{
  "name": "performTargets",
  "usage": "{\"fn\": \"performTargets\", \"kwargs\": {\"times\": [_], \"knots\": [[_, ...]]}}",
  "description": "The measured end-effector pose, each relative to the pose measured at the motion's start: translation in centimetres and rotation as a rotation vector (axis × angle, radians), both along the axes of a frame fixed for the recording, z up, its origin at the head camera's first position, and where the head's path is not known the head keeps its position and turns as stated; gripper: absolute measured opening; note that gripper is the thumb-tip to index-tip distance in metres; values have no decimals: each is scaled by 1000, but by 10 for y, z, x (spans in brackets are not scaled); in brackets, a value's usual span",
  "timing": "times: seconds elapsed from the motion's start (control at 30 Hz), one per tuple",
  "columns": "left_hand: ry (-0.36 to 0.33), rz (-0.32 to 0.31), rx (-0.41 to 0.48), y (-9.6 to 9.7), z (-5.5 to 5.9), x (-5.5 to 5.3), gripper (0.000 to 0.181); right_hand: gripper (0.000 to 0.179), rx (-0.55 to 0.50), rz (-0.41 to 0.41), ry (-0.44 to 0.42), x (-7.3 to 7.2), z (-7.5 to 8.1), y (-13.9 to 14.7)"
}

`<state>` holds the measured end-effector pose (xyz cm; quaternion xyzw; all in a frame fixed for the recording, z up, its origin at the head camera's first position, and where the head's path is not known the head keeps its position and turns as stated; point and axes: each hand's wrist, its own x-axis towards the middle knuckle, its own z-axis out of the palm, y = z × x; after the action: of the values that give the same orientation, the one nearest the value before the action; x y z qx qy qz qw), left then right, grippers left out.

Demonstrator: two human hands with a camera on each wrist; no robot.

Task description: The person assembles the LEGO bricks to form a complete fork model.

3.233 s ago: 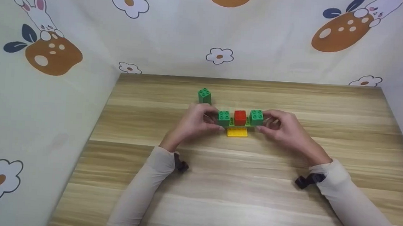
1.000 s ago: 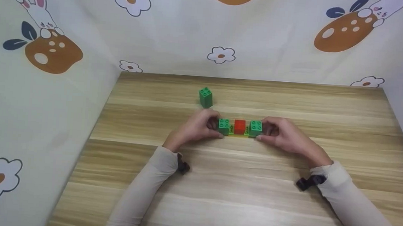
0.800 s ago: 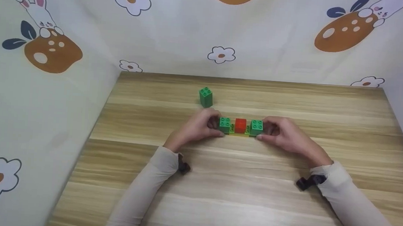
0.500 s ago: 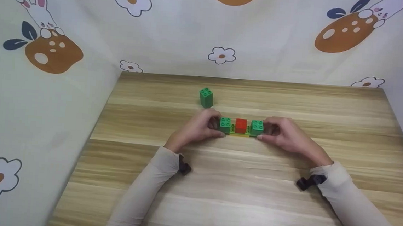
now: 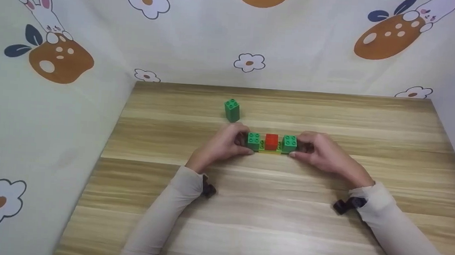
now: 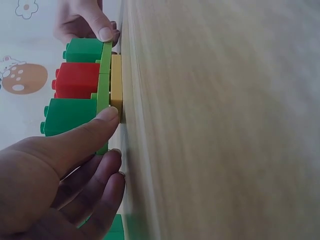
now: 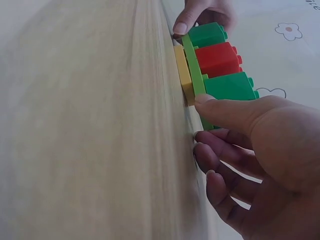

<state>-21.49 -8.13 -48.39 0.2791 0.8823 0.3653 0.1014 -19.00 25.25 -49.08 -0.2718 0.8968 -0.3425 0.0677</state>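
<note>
My left hand point(image 5: 220, 144) and right hand point(image 5: 322, 151) pinch opposite ends of a light-green plate strip point(image 6: 103, 90) between thumb and fingers. On top of the strip stand a left green toy brick point(image 5: 253, 142), a red brick point(image 5: 271, 142) in the middle and a right green brick point(image 5: 289, 144), with studs showing between them. Directly under the strip's middle lies a yellow plate point(image 6: 116, 77) on the table. Whether the two are fully pressed together I cannot tell. Both thumbs lie along the near side of the strip; the fingers are partly hidden behind it.
Behind my left hand a tall dark-green block point(image 5: 232, 112) stands upright on the wooden table point(image 5: 269, 210). A patterned cloth wall point(image 5: 202, 33) rises at the back edge, with more walls at left and right.
Since about three seconds ago, both hands have brought the brick row nearer to me and over the yellow plate, which showed in front before. Over the last second almost nothing has moved.
</note>
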Motion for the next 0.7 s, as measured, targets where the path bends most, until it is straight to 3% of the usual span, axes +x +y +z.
{"fn": "performTargets", "kwargs": {"times": [0.37, 0.7], "knots": [[-36, -3, -43, 0, 3, 3, 23, 22, 136, -6, 118, 4, 1, -7], [-22, -18, -67, 2, 2, 2, 22, 17, 161, -16, 96, 3, 1, -7]]}}
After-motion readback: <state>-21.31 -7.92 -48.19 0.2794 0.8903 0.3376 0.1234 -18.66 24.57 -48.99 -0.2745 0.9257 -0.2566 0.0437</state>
